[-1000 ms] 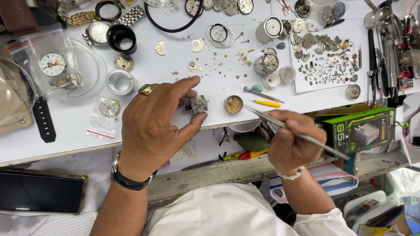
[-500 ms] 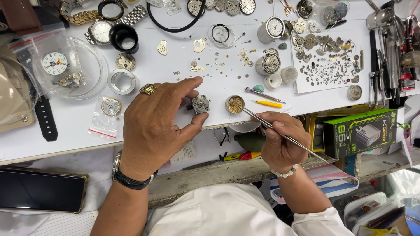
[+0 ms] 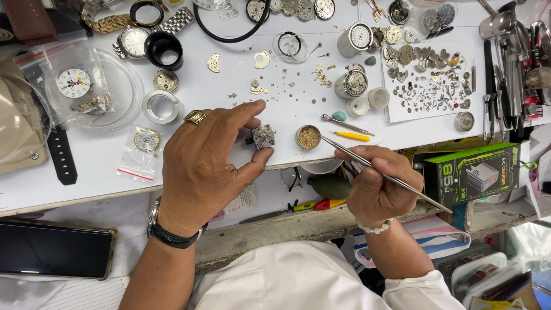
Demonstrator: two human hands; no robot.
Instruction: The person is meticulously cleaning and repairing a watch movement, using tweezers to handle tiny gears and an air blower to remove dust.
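The left hand (image 3: 201,166) lies on the white tabletop (image 3: 103,166), its grip narrowed to a pinch: forefinger on the far side and thumb on the near side, pressing a small grey watch movement (image 3: 263,136) between their tips. The movement sits on the tabletop close to its near edge, just right of the hand, and both fingertips touch it. A gold ring (image 3: 195,116) shows on that hand and a dark-strapped wristwatch (image 3: 172,232) on the wrist.

The right hand (image 3: 376,186) hovers off the near edge of the tabletop, below and to the right of the movement. Its fingers are pressed together around a long pair of steel tweezers (image 3: 379,172), held like a pen. The tweezer tips point far-left and reach the rim of a small round dish of tiny brass parts (image 3: 309,137), which stands just right of the movement; whether the tips are closed on anything I cannot tell. A pale bead bracelet (image 3: 376,228) circles this wrist.

Just beyond the dish lie a yellow-handled tool (image 3: 352,136) and a purple-tipped one (image 3: 344,123). Farther right, a sheet of paper (image 3: 427,86) carries scattered watch parts. A green box (image 3: 473,172) rests near the right hand, and a dark phone (image 3: 54,250) lies near left.
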